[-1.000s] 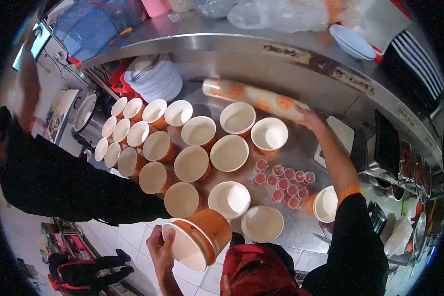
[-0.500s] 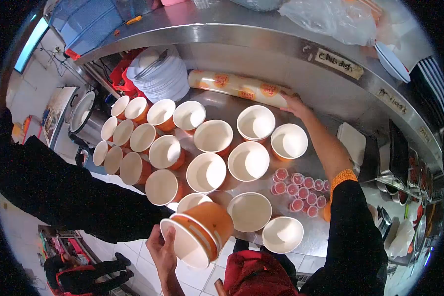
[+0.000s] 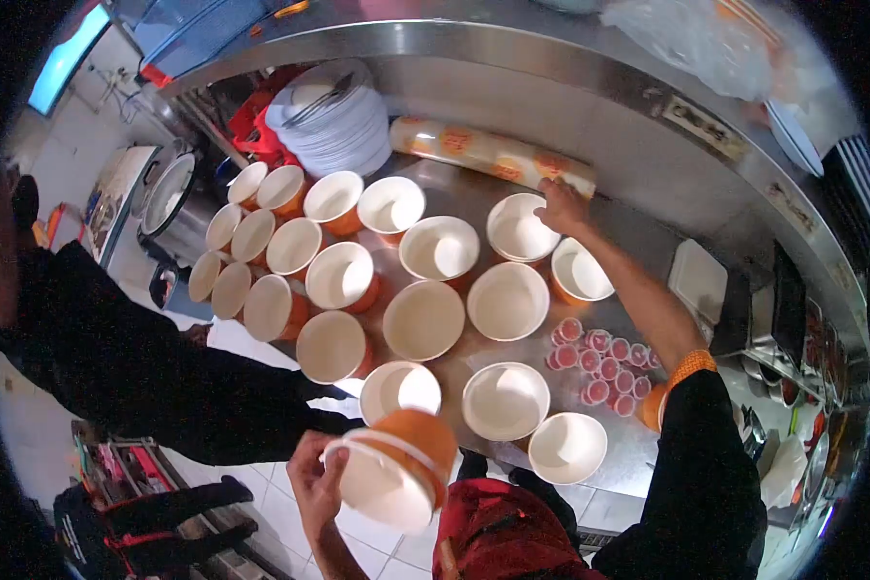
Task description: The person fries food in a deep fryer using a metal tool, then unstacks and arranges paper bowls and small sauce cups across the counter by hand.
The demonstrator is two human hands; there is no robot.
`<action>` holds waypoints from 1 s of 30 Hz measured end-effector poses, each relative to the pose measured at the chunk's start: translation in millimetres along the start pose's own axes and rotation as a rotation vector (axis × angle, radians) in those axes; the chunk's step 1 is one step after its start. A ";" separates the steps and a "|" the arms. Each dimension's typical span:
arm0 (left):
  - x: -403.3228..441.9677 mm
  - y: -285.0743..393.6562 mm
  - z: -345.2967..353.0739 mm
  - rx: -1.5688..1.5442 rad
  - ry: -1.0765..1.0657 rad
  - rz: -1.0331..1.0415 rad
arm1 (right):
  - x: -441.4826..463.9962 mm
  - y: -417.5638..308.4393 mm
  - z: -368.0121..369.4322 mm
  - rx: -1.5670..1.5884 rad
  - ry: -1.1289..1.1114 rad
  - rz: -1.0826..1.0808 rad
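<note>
At the lower left, my left hand (image 3: pixel 317 483) grips the rim of a small stack of orange paper cups (image 3: pixel 418 447), tilted with their white insides toward me. My right hand (image 3: pixel 563 205) reaches over the counter with bent fingers at the rim of a paper cup (image 3: pixel 520 232); its fingers pinch the right edge. Just behind that hand lies a printed wrap roll (image 3: pixel 483 155). Many more open paper cups (image 3: pixel 423 321) with white insides stand upright in rows on the steel counter (image 3: pixel 638 227).
Small lidded tubs of red sauce (image 3: pixel 609 367) sit right of the cups. A stack of white plates (image 3: pixel 331 126) stands at the back left, beneath a steel shelf (image 3: pixel 512 39). A person in black clothing (image 3: pixel 155 377) is at the left. A large pot (image 3: pixel 174 198) stands beyond.
My right hand has moved from the wrap roll's end onto a cup's rim. The left hand still holds the tilted stack. The view has shifted slightly.
</note>
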State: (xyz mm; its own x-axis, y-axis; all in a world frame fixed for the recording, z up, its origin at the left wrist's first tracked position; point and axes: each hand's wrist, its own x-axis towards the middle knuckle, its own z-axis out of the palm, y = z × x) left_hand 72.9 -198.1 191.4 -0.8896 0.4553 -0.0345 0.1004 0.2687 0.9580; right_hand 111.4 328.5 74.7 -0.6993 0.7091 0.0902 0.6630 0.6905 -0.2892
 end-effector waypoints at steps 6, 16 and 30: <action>-12.0 -60.3 -28.8 -0.073 -0.522 -0.464 | 13.7 -94.1 21.3 0.348 -0.040 -0.411; 10.0 -69.5 23.0 -0.030 -0.546 -0.469 | 35.7 -92.6 16.8 0.161 -0.158 -0.353; -4.6 -67.8 78.6 0.036 -1.264 -0.188 | -143.0 -71.6 -35.9 0.042 -0.107 -0.565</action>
State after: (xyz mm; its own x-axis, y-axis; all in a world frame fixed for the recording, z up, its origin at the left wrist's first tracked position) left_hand 105.2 -151.6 104.2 0.1475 0.8892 -0.4331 0.0495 0.4307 0.9011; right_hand 173.5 182.7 116.7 -0.9665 0.2114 0.1452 0.1686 0.9504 -0.2615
